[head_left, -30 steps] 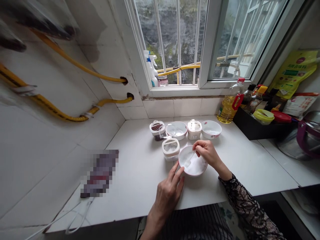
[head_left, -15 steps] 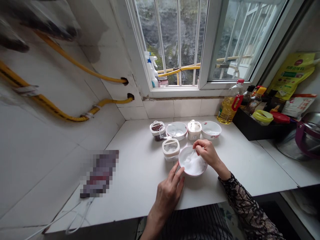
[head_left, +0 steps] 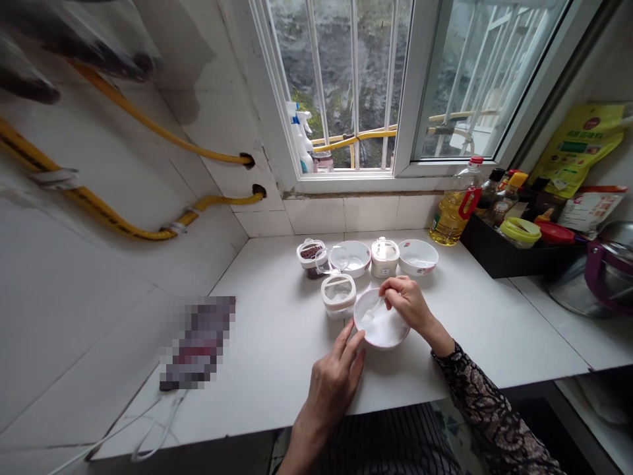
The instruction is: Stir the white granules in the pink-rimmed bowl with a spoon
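A white bowl [head_left: 386, 330] with white powdery contents stands near the middle of the white counter. My right hand [head_left: 406, 302] pinches the handle of a small whitish spoon [head_left: 368, 318], whose tip is in the bowl. At the bowl's left rim rest the fingers of my left hand [head_left: 336, 376], steadying its side. Just left of the bowl is a lidded clear container [head_left: 339, 297]. Behind it are a jar of dark reddish grains [head_left: 312, 258], a white bowl [head_left: 357, 258], a jar of pale contents [head_left: 384, 257] and another white bowl [head_left: 418, 257].
An oil bottle [head_left: 448, 214] stands at the back right beside a black box [head_left: 494, 254] of bottles and jars. A metal pot [head_left: 573, 290] with a purple handle is at the far right. On the left lie a blurred dark object [head_left: 198, 343] and a white cable [head_left: 158, 435].
The spoon has shifted slightly left within the bowl, and my right hand has moved a little with it. My left hand keeps its place at the rim.
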{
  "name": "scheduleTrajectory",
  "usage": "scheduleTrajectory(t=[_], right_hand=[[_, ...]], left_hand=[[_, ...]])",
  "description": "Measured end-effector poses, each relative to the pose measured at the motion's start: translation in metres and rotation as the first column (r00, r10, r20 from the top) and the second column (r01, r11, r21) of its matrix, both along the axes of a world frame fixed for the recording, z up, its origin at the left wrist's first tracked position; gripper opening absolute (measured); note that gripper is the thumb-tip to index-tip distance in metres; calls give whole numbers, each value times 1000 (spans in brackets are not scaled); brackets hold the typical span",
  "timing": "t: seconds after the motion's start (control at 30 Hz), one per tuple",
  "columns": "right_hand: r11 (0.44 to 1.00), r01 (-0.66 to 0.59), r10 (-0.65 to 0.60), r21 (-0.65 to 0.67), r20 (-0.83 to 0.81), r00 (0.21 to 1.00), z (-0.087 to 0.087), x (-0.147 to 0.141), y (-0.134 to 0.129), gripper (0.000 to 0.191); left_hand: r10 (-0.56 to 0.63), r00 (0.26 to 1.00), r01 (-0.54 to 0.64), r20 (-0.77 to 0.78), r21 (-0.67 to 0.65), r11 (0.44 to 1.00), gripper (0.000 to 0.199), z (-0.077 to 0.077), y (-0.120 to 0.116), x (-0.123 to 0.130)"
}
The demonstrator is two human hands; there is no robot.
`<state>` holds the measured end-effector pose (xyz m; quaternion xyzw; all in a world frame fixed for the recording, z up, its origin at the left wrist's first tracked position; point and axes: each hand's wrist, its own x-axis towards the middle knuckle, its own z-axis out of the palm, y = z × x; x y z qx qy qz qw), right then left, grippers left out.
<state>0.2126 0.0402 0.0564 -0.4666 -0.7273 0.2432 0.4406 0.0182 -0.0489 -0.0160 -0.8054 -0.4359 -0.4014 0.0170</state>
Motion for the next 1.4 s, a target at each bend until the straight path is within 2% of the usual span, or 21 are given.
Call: scheduleTrajectory(t=[0.13, 0.23, 0.4, 0.57, 0.67, 0.77, 0.83, 0.9, 0.93, 1.0, 1.07, 1.13, 1.2, 1.27, 1.33, 1.4], right_hand=[[965, 28, -101, -260, -271, 957, 4, 5, 4, 19], [940, -2, -135, -342, -379, 916, 5, 7, 6, 18], [929, -47, -140, -367, -467, 873, 7, 8, 10, 16], [959, -46, -100, -278, -490, 866, 11, -1, 10, 15], [991, -12, -47, -134, -427, 903, 13, -12, 4, 16], [992, -1, 27, 124, -203, 979, 12, -20, -2, 17], [948, -99, 95, 302, 30, 995, 11, -23, -3, 20], [892, -217, 137, 397, 219, 966, 10, -24, -3, 24], [875, -245, 143, 418, 261, 955, 10, -24, -3, 25], [876, -210, 122, 435, 222, 967, 10, -21, -4, 25], [909, -97, 68, 405, 83, 994, 12, -16, -5, 22], [952, 25, -7, 305, -62, 998, 13, -8, -6, 19], [978, 105, -81, 179, -136, 987, 12, -2, -5, 19], [983, 149, -138, 111, -103, 985, 10, 3, -4, 20], [980, 156, -158, 122, 6, 987, 7, 4, -2, 21], [981, 110, -130, 157, 125, 984, 3, 2, -1, 21]], left_hand=[[-3, 1000, 3, 6, 8, 1000, 30, 1, 0, 0], [-2, 1000, 2, 3, 8, 1000, 31, 1, 0, 0], [4, 1000, -4, 1, -8, 1000, 33, 2, -1, 0], [8, 1000, -8, 1, 1, 1000, 33, 0, 0, 0], [9, 1000, -9, -1, 9, 1000, 33, -1, 0, 0], [8, 1000, -8, -3, 12, 1000, 33, -1, 1, 0], [2, 1000, -2, 0, 19, 1000, 34, -1, 1, 0], [-1, 1000, 1, 4, 25, 1000, 34, -1, 1, 0], [0, 1000, 0, 5, 24, 1000, 33, -1, 1, 0], [1, 1000, -1, 7, 18, 1000, 32, -1, 1, 1], [0, 1000, 0, 6, 13, 1000, 31, 0, 1, 1], [2, 1000, -2, 4, 14, 1000, 30, 1, 0, 1], [3, 1000, -3, 4, 14, 1000, 29, 1, 0, 1], [2, 1000, -2, 4, 12, 1000, 30, 1, 0, 1], [3, 1000, -3, 5, 9, 1000, 31, 1, 0, 1], [1, 1000, -1, 4, 11, 1000, 31, 0, 1, 1]])
